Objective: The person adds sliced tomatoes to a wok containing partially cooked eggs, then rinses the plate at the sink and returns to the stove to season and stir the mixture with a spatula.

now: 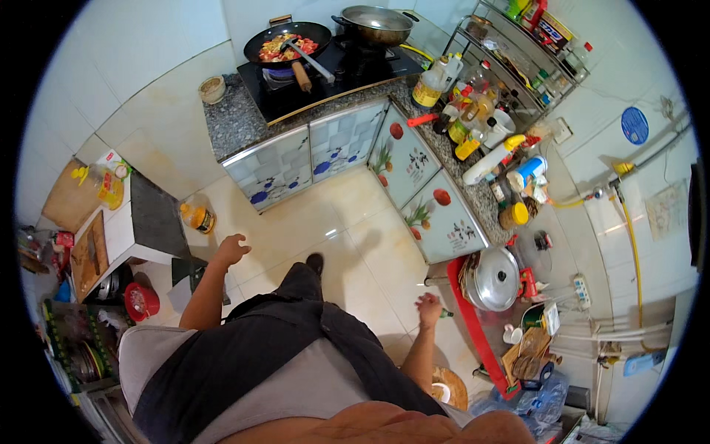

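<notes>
My left hand (232,250) hangs over the floor with nothing in it, its fingers loosely curled and apart, near an oil bottle (197,217) standing on the tiles. On the other side, my right hand (429,308) is empty with its fingers spread, left of a red-edged table (471,327). Farther ahead, a black wok (317,34) sits on the left burner of a gas stove (338,83); it holds chopped red and yellow food (272,49) and a metal spatula (313,61). A second pan (377,25) rests on the right burner.
Bottles and jars, among them a yellow-lidded jar (513,215), crowd the right counter. A lidded pot (492,279) stands on the red-edged table. At left are a cutting board with a knife (91,250) and a red bucket (142,301). A round wooden stool (455,386) is behind my right arm.
</notes>
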`<action>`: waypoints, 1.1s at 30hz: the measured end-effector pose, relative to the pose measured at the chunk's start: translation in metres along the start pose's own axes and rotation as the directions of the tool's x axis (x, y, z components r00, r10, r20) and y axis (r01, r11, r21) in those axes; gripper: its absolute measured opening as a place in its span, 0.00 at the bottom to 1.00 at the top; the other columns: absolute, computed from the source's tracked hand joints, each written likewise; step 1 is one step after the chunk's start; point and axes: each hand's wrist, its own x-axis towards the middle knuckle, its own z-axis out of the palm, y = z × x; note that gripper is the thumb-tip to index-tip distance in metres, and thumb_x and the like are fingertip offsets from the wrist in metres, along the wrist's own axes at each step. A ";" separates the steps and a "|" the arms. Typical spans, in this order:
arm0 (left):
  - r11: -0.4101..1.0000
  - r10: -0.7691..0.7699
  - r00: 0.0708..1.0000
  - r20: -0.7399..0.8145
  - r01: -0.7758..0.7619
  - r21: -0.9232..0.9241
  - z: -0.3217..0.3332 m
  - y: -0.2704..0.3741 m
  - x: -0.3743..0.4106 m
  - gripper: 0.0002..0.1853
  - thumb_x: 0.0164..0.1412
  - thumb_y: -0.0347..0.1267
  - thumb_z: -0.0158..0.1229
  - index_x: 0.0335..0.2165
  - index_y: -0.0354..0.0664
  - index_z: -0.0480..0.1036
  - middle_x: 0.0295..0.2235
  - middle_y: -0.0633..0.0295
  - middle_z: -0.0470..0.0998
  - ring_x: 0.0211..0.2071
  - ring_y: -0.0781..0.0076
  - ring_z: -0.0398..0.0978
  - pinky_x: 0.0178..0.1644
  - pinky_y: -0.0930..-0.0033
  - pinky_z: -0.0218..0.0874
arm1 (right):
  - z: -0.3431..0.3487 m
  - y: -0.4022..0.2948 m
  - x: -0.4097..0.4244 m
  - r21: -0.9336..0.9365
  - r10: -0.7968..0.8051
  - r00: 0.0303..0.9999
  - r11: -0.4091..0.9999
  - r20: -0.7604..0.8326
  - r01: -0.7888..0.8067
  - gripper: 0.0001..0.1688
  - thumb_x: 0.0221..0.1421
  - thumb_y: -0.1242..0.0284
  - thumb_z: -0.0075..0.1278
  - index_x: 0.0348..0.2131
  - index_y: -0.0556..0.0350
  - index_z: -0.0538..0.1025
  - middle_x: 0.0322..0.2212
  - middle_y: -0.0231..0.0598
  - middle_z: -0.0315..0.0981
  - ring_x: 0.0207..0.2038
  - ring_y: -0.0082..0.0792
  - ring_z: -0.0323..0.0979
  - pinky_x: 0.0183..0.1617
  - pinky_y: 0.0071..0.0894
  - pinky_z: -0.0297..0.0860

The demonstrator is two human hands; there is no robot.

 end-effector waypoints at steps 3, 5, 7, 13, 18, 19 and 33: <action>0.990 -0.124 0.992 0.031 0.121 0.074 -0.010 0.023 0.057 0.26 0.47 0.41 0.62 0.43 0.37 0.71 0.40 0.45 0.74 0.44 0.49 0.70 0.47 0.57 0.63 | -0.010 -0.081 0.083 -0.232 -0.351 0.923 0.922 -0.155 0.311 0.09 0.54 0.79 0.44 0.36 0.65 0.72 0.23 0.37 0.71 0.20 0.24 0.66 0.22 0.21 0.66; 0.996 -0.028 0.998 -0.055 0.032 0.087 -0.007 0.021 0.111 0.27 0.45 0.42 0.62 0.43 0.36 0.71 0.40 0.45 0.74 0.44 0.50 0.71 0.48 0.57 0.63 | -0.018 -0.137 0.136 -0.225 -0.484 0.831 0.872 -0.274 0.434 0.07 0.55 0.78 0.45 0.34 0.63 0.73 0.22 0.33 0.70 0.22 0.22 0.65 0.24 0.20 0.65; 0.994 -0.064 0.993 -0.097 0.072 0.081 -0.007 0.016 0.148 0.28 0.45 0.42 0.62 0.43 0.37 0.71 0.41 0.45 0.74 0.44 0.50 0.71 0.47 0.57 0.63 | 0.005 -0.232 0.158 -0.037 -0.298 0.872 0.951 -0.388 0.308 0.12 0.57 0.75 0.46 0.38 0.67 0.74 0.27 0.37 0.74 0.24 0.24 0.68 0.30 0.23 0.68; 0.998 -0.049 0.999 0.004 0.049 0.035 -0.011 0.071 0.252 0.28 0.46 0.42 0.62 0.43 0.36 0.71 0.42 0.44 0.73 0.45 0.49 0.70 0.48 0.58 0.62 | -0.013 -0.418 0.250 -0.450 -0.660 0.679 0.737 -0.321 0.504 0.13 0.55 0.74 0.47 0.38 0.67 0.74 0.27 0.38 0.74 0.26 0.23 0.68 0.32 0.24 0.67; 0.992 -0.070 0.989 -0.131 0.055 -0.116 -0.016 0.104 0.291 0.27 0.48 0.41 0.61 0.44 0.34 0.70 0.41 0.43 0.74 0.45 0.50 0.71 0.49 0.61 0.60 | 0.005 -0.495 0.354 -0.505 -0.528 0.849 0.731 0.007 0.459 0.13 0.52 0.75 0.48 0.39 0.62 0.75 0.28 0.38 0.76 0.29 0.25 0.72 0.35 0.25 0.68; 0.981 -0.147 0.979 -0.143 0.125 -0.151 -0.016 0.110 0.294 0.27 0.49 0.39 0.61 0.45 0.33 0.69 0.43 0.43 0.73 0.47 0.51 0.70 0.49 0.61 0.60 | 0.007 -0.501 0.382 -0.560 -0.525 0.848 0.680 0.078 0.473 0.14 0.51 0.75 0.48 0.39 0.61 0.75 0.29 0.38 0.76 0.30 0.27 0.73 0.35 0.27 0.68; 0.886 -0.464 0.877 -0.128 0.456 -0.083 0.034 0.168 0.246 0.26 0.50 0.38 0.60 0.46 0.34 0.69 0.45 0.43 0.72 0.47 0.49 0.70 0.50 0.57 0.61 | 0.031 -0.458 0.655 -0.803 0.080 0.813 -0.133 0.576 0.582 0.19 0.44 0.65 0.54 0.38 0.53 0.76 0.39 0.50 0.72 0.44 0.49 0.69 0.47 0.43 0.65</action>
